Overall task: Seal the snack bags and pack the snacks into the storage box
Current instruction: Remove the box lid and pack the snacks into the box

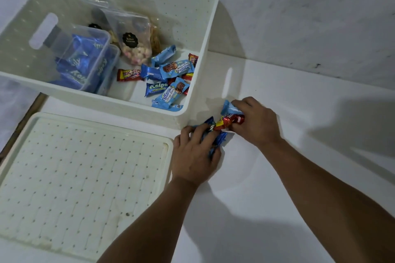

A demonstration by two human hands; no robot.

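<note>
Spanning the whole view, a white desk (288, 177) carries everything, with a scuffed white wall (299, 17) behind it. Upper left: open white storage box (210, 34), perforated walls, a handle slot in the left wall and another in the right. Just in front of it, touching or nearly so: the box's lid (74, 166), lying flat, dotted with holes.

Inside the box, left side: two clear plastic tubs (94, 49) packed with dark blue wrapped snacks. Behind and beside them, clear snack bags (132, 34) stand upright, each with a black round label; the front one holds small pale and pink pieces. Whether their tops are sealed cannot be told. Box floor, right side: loose wrapped bars (171, 79), light blue ones and a few red-and-yellow ones, scattered and overlapping.

On the desk just off the box's near right corner: left hand (193, 156), fingers curled, gripping blue-wrapped snacks (218, 140) against the desk. Right hand (257, 122) close beside it, fingers curled around a red-wrapped snack (229, 120) and a light blue wrapper (229, 109). The two hands nearly touch.
</note>
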